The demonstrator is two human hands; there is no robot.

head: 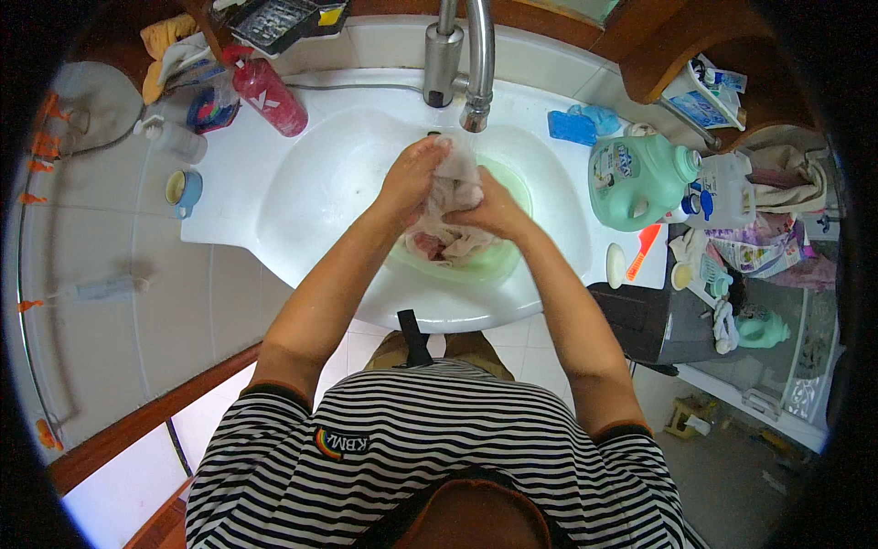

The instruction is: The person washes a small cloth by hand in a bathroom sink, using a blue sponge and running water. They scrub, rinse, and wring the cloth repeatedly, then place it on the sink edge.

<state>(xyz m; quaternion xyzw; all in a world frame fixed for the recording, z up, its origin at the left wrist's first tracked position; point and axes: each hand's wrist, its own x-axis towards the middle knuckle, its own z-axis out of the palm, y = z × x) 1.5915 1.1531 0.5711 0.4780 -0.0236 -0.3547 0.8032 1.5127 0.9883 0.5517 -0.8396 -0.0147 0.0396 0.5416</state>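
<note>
A wet, whitish cloth (pixel 456 175) hangs between my hands below the metal faucet (pixel 475 113). My left hand (pixel 411 175) grips the cloth's upper left part, its fingers closed on the fabric. On the other side my right hand (pixel 490 209) holds the cloth's lower right part, thumb towards the middle. Beneath them, a pale green plastic basin (pixel 518 185) stands in the white sink (pixel 309 185). More wet fabric (pixel 446 248), partly whitish and reddish, lies in the basin and touches or joins the held cloth; which of the two cannot be told.
On the sink's left stand a red bottle (pixel 271 96), a clear pump bottle (pixel 177 139) and a blue cup (pixel 184 193). To the right are blue sponges (pixel 573 127), a green detergent jug (pixel 634 182), a white soap bar or dish (pixel 615 265) and an orange-handled brush (pixel 643 250).
</note>
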